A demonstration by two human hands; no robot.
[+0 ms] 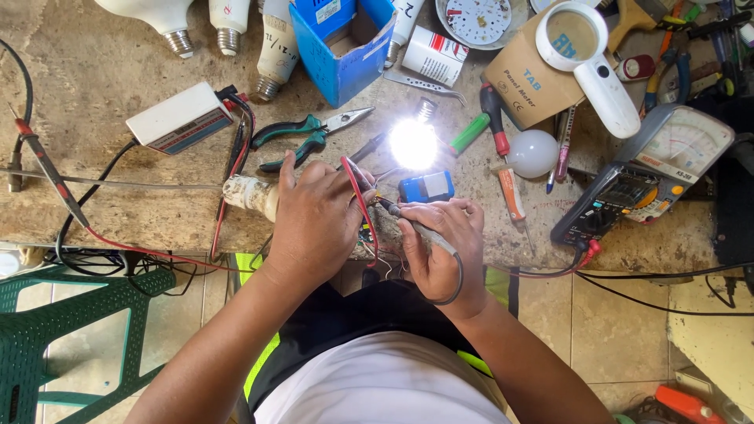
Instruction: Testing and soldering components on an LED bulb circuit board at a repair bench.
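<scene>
Left hand [314,224] cupped round small board at bench [118,196] front edge, red wire [363,212] over fingers. Right hand [440,247] pinches probe [416,228] like pen. Board looks light, fragile, so grip edges only. Lit bulb [413,144] just behind.

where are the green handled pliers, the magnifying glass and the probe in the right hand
green handled pliers [302,135], head view, on the upper green handle near the pivot
magnifying glass [573,35], head view, on the round lens
probe [424,230], head view, on its pale shaft above the right hand [444,251]
</scene>
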